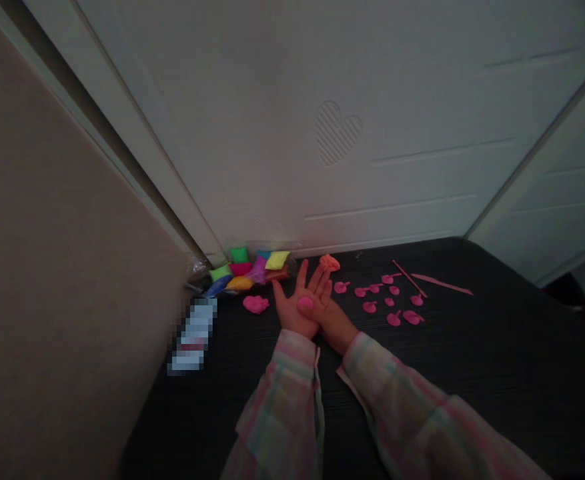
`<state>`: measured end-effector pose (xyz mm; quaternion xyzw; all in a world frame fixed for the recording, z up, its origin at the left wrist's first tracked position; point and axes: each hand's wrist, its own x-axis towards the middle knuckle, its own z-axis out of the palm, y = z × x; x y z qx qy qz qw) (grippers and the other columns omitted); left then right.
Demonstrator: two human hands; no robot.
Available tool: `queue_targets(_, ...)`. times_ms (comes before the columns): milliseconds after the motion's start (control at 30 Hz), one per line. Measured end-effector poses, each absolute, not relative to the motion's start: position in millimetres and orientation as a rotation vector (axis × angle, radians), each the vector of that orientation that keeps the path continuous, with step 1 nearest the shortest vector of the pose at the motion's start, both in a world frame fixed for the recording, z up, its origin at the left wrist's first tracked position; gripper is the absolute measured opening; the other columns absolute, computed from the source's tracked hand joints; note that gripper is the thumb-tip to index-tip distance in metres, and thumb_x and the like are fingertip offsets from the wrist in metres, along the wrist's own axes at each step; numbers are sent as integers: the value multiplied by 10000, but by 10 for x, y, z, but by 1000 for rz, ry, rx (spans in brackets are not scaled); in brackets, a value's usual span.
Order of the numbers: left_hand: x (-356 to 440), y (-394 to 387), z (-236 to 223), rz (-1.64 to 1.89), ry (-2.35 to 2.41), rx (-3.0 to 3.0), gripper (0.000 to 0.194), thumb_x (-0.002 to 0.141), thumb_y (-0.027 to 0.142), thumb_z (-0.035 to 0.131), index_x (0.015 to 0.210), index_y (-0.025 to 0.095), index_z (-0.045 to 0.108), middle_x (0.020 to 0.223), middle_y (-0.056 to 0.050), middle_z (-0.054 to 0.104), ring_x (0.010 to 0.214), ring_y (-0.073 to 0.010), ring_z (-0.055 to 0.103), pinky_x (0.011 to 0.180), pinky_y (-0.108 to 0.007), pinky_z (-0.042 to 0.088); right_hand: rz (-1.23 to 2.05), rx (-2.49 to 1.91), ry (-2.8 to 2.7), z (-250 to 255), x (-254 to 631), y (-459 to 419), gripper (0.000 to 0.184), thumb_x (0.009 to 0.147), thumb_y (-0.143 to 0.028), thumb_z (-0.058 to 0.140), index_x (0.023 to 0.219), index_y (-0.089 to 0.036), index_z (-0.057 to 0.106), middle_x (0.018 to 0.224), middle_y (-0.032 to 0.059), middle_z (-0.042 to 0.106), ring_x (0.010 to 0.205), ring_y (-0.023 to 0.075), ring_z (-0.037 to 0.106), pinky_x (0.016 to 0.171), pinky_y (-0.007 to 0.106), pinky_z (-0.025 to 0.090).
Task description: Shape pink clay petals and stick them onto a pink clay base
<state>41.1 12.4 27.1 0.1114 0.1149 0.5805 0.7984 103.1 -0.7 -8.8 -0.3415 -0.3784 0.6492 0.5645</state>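
Observation:
My left hand (295,310) is held palm up with its fingers spread, and a small flattened piece of pink modelling clay (305,303) rests on the palm. From the right, my right hand (337,325) presses its thumb against this clay; its other fingers are hidden behind the left hand. Just left of the hands, a pink clay lump (256,305) sits on the dark table (252,387). An orange clay lump (329,263) lies beyond the fingertips. Several small flat pink clay pieces (369,307), some with thin tails, are scattered to the right.
Colourful clay packets (242,283) in clear plastic lie at the back left. A thin pink stick (409,279) and a flat pink tool (442,284) lie at the back right. A blurred pale item (195,333) is near the left edge. White panels (272,133) rise behind the table.

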Motion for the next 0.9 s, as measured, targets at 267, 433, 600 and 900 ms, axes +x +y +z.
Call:
queue_targets(267, 410, 118, 277, 1240, 281, 227, 658, 657, 618, 209, 1145, 205, 364, 1142, -122, 421, 1049, -241, 389, 824, -380, 327, 1689, -674, -832, -25, 1021, -25, 742, 565, -186, 603, 1207, -236, 235, 1193, 43, 399, 1014, 181, 444, 829, 341, 386)
queue_targets(433, 402, 126, 258, 1228, 251, 233, 651, 657, 617, 211, 1137, 208, 373, 1136, -123, 429, 1058, -238, 381, 831, -379, 318, 1672, -668, -857, -80, 1023, -7, 677, 589, -196, 590, 1190, -214, 278, 1207, 44, 382, 1045, 168, 413, 863, 331, 355)
queue_targets(600, 412, 118, 289, 1240, 300, 222, 654, 658, 617, 201, 1139, 208, 371, 1149, -116, 418, 1060, -239, 377, 833, -386, 313, 1629, -698, -880, -111, 1028, -1, 653, 594, -203, 587, 1180, -207, 299, 1202, 50, 389, 1047, 166, 410, 876, 338, 335)
queue_targets(900, 410, 126, 256, 1237, 245, 231, 643, 657, 616, 222, 1125, 206, 385, 1140, -121, 423, 1066, -243, 373, 817, -381, 330, 1635, -704, -837, -120, 1026, 11, 606, 584, -198, 594, 1144, -208, 363, 1174, 49, 424, 1027, 179, 431, 873, 349, 339)
